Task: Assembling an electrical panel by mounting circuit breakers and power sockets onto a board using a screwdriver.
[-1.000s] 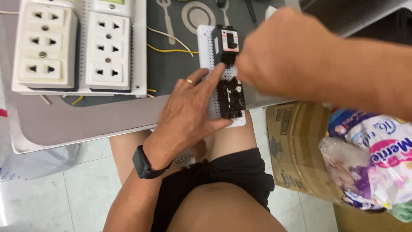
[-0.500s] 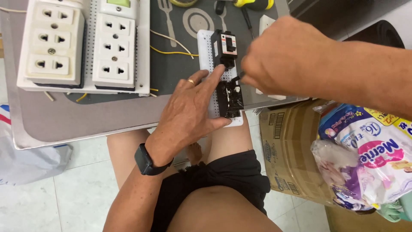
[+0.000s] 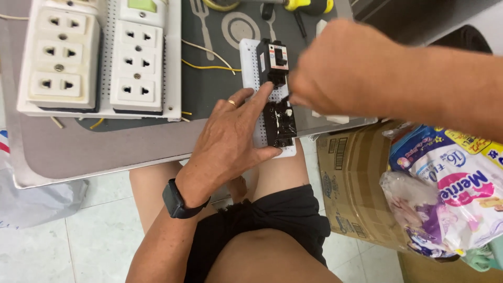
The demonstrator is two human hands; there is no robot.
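A narrow white perforated board [image 3: 250, 63] lies at the table's near edge and carries two black breaker blocks, one at the far end [image 3: 274, 63] and one at the near end [image 3: 280, 124]. My left hand [image 3: 230, 141] rests flat on the board beside the near block, forefinger stretched between the two blocks, thumb under the near one. It wears a ring and a black wristwatch. My right hand [image 3: 335, 68] hovers closed just right of the blocks, fingertips pinched near the top of the near block. What it pinches is hidden.
A white panel [image 3: 173, 78] with two multi-socket outlets [image 3: 60, 63] [image 3: 137, 71] lies at the left on the grey table [image 3: 105, 152]. Yellow wires [image 3: 209, 67] run to the board. A yellow-handled screwdriver [image 3: 309, 6] lies at the back. A cardboard box [image 3: 351, 183] and a plastic package [image 3: 456, 188] stand at the right.
My right hand has shifted slightly down toward the near block. The left hand has stayed in place on the board.
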